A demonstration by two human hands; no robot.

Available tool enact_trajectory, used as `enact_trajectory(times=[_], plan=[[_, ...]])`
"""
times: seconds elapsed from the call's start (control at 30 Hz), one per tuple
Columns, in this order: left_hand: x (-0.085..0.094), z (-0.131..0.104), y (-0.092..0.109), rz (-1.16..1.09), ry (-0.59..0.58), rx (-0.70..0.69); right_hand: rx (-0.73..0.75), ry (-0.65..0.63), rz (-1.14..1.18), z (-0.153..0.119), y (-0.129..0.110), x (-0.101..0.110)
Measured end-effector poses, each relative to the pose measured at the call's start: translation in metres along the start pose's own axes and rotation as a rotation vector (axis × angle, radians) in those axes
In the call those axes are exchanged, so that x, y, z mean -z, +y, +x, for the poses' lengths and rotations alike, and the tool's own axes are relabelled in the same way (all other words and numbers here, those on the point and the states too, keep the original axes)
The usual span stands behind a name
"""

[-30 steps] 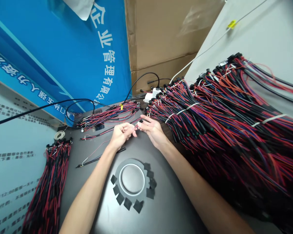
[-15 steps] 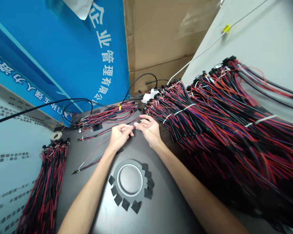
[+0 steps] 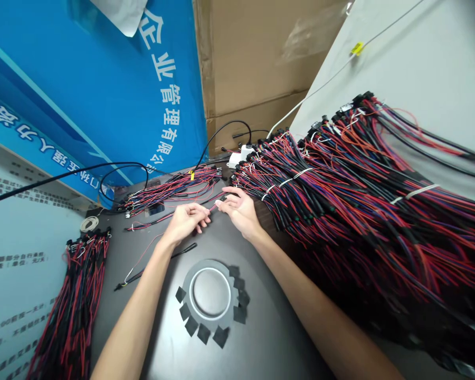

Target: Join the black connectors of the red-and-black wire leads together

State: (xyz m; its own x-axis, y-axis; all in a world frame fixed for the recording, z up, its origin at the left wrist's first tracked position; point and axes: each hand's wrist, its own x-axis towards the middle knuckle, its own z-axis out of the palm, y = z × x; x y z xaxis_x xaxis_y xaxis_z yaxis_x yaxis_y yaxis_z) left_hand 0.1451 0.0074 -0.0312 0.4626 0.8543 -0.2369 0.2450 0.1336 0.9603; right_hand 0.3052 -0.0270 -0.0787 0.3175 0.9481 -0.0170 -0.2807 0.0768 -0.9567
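My left hand pinches a thin red and dark wire harness over the dark table. A short stretch of it shows between my two hands. My right hand is closed by thumb and fingers on the harness near a small black part; the fingers hide much of it. Beneath my left forearm lies another harness with a black sleeve and a loose red wire. Closer to me, a grey ring with black tape squares stuck around its edge lies on the table.
A large pile of tied red, blue and black harnesses fills the right side. Another bundle hangs at the left edge. Several loose harnesses lie at the back, near a white plug adapter. A cardboard sheet stands behind.
My left hand has shifted a little left, away from my right hand, so slightly more wire shows between them. The view has turned slightly. My right hand keeps its grip.
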Motion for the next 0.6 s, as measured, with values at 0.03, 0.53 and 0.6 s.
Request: enact_trajectory(times=[0.03, 0.53, 0.6], plan=[[0.000, 0.000, 0.001, 0.015, 0.002, -0.004, -0.004, -0.005, 0.000, 0.000, 0.000, 0.000], [-0.011, -0.001, -0.001, 0.036, 0.079, -0.079, -0.089, -0.074, 0.035, -0.003, -0.009, -0.002], [-0.013, 0.000, -0.003, 0.021, 0.096, -0.052, -0.066, -0.059, 0.020, -0.003, -0.006, -0.002]])
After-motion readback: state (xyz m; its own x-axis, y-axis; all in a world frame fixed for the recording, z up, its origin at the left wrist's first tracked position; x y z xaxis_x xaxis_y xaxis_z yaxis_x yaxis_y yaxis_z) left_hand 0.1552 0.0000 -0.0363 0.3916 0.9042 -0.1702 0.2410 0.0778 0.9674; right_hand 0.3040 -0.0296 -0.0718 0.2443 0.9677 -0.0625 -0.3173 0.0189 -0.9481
